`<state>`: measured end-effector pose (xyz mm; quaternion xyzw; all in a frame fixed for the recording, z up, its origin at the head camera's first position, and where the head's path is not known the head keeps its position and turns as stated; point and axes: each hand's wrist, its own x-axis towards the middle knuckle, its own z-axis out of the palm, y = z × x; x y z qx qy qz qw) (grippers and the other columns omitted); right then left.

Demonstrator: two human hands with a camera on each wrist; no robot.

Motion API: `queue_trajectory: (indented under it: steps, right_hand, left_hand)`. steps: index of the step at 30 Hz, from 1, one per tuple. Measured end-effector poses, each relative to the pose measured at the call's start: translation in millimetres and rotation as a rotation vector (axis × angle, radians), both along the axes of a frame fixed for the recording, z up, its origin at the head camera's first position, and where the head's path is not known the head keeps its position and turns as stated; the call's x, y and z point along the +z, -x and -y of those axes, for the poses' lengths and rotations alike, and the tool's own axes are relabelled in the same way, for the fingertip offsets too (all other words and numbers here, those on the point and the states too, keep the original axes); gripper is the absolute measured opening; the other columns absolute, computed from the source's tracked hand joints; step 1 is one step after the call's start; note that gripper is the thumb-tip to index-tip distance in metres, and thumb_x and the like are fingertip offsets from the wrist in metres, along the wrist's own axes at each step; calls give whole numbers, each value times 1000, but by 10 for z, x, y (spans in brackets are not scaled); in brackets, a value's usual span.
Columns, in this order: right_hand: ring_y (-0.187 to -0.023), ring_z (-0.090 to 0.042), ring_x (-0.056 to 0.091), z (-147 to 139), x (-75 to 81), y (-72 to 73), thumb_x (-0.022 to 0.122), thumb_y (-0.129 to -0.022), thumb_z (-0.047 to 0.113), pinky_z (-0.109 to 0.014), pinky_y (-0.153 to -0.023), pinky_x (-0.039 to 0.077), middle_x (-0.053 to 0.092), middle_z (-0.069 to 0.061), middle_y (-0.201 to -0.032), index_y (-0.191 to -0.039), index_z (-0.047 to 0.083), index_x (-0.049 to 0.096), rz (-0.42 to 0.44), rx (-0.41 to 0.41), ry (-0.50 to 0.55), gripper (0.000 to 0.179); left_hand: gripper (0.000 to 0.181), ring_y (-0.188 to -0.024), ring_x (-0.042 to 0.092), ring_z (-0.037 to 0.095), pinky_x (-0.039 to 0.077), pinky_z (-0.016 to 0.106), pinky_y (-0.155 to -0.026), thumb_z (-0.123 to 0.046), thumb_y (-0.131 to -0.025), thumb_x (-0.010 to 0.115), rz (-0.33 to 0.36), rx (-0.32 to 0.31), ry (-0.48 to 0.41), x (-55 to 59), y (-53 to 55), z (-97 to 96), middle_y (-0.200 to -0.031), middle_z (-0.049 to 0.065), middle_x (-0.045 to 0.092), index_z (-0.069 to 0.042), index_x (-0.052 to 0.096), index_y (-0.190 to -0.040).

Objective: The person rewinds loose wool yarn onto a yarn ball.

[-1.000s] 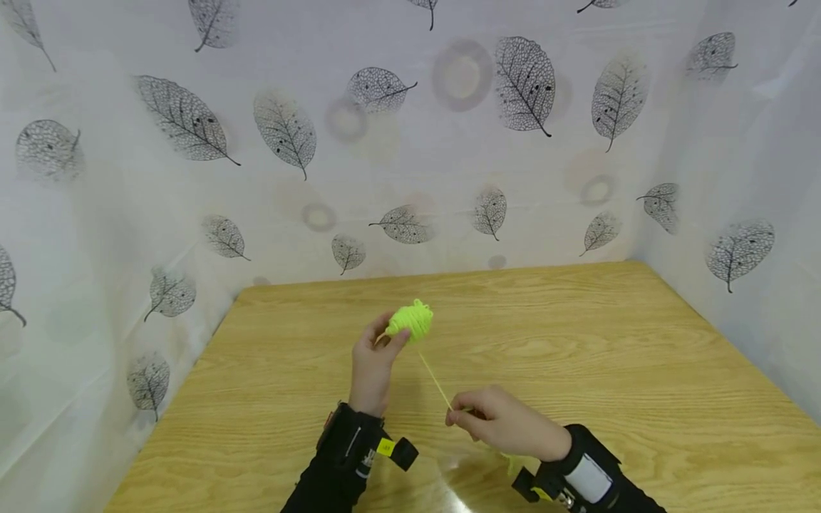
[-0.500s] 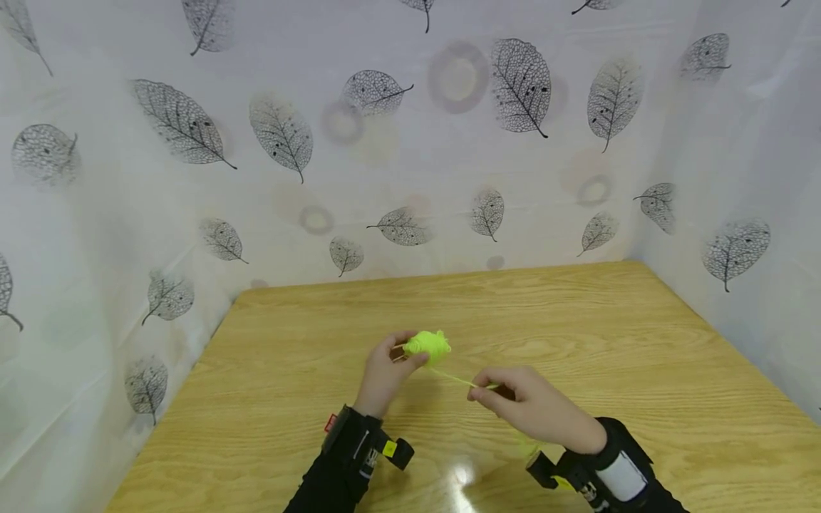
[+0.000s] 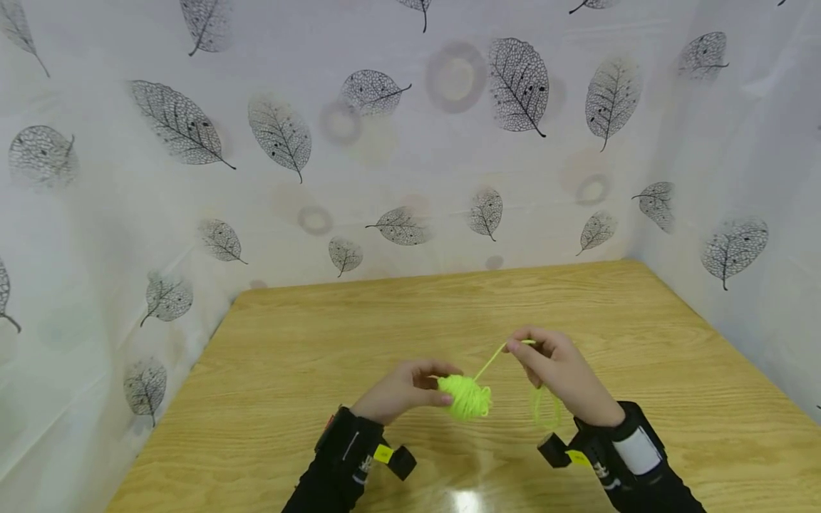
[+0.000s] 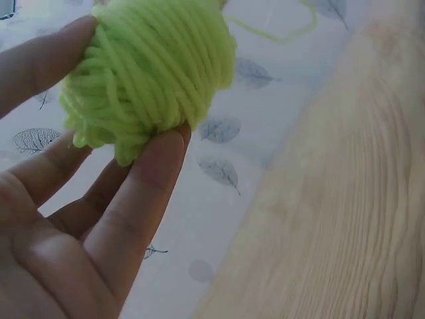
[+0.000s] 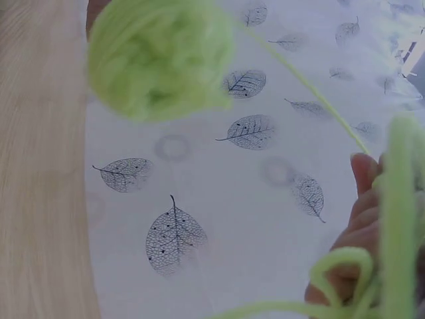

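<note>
A small ball of neon yellow-green yarn (image 3: 467,397) is held by my left hand (image 3: 410,390), its thumb and fingers gripping one end. Close up in the left wrist view, the wound strands of the yarn ball (image 4: 153,66) show, with fingertips pressed on its sides. From the ball a taut strand (image 3: 489,361) runs up to my right hand (image 3: 556,367), which pinches it between thumb and fingers. Below that hand a loose loop of yarn (image 3: 536,410) hangs. In the right wrist view, blurred yarn (image 5: 398,219) partly covers the right hand (image 5: 358,232).
A wood-grain table (image 3: 308,335) spreads under both hands. White cloth (image 3: 410,142) printed with dark leaves stands behind it and along both sides. Black wrist straps with small cameras sit on the left wrist (image 3: 349,445) and right wrist (image 3: 625,445).
The left hand has moved right and nearer with the yarn ball, which has turned. The right hand has moved from below right of the ball to above right, keeping its strand.
</note>
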<state>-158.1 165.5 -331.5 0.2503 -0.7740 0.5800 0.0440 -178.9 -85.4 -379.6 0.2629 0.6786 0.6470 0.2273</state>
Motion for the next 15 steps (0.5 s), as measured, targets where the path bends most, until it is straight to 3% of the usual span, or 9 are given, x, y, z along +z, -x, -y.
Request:
queue_trajectory:
  steps: [4,8,11,15]
  right_hand:
    - [-44,-11,37,28,-83,79,49,-96,13,-28,-41,34,40,0,-55,-98,-9,59,69,-43,48,24]
    - [-44,-9,38,96,-208,147,50,-96,17,-25,-41,35,41,0,-56,-100,-6,60,106,-22,14,26]
    - [-44,-7,38,160,-301,178,49,-97,20,-21,-43,36,42,-1,-57,-101,-3,61,131,23,-39,27]
    - [-46,-5,40,237,-403,193,48,-97,21,-19,-42,39,47,-2,-61,-103,0,63,148,92,-114,27]
  left_hand:
    - [48,-93,58,13,49,25,-80,-12,-85,65,38,-150,-183,27,-24,15,-110,1,60,11,47,-123]
    - [45,-94,57,11,48,23,-81,-26,-84,66,53,-227,-328,44,-40,35,-110,-3,60,-5,55,-123]
    - [36,-98,55,10,47,23,-84,-28,-86,63,60,-208,-410,64,-47,49,-113,-4,58,-18,58,-121]
    - [29,-101,53,11,46,23,-87,-21,-90,60,76,-101,-523,89,-48,67,-115,-2,56,-20,58,-118]
